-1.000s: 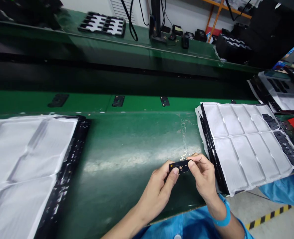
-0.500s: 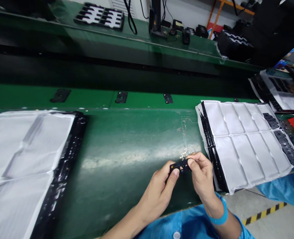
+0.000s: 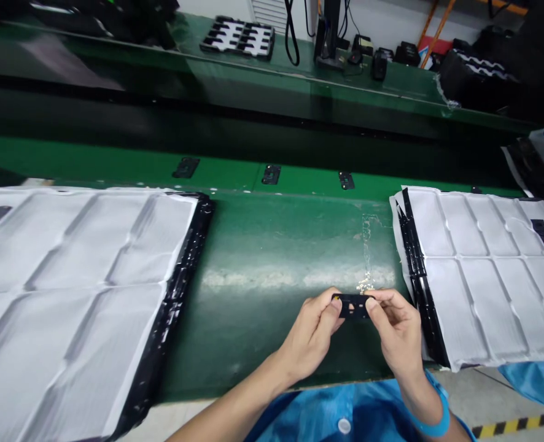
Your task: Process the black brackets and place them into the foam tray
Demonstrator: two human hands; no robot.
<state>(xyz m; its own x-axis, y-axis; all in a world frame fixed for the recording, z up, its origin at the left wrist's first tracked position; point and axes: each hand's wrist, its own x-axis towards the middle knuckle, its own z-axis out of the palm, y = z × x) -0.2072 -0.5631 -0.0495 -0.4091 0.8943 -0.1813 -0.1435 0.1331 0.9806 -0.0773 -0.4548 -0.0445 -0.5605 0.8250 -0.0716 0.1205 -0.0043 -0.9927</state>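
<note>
A small flat black part [image 3: 352, 305] with a tiny yellow mark is pinched at both ends over the green bench [image 3: 272, 258]. My left hand [image 3: 311, 334] grips its left end with thumb and fingers closed. My right hand [image 3: 396, 331] grips its right end the same way. A blue band sits on my right wrist. Just right of my hands lies a stack of black trays under a white sheet [image 3: 479, 270]. A larger black tray under white sheet [image 3: 69, 276] lies to the left.
Three small black parts [image 3: 271, 174] lie on the green strip beyond the bench. A dark conveyor channel runs behind it. On the far bench sit a tray of black parts [image 3: 237, 37], cables and black stacked trays [image 3: 477, 77].
The view has swung left, so everything sits further right in frame. Both hands still hold the black part, now more level between them.
</note>
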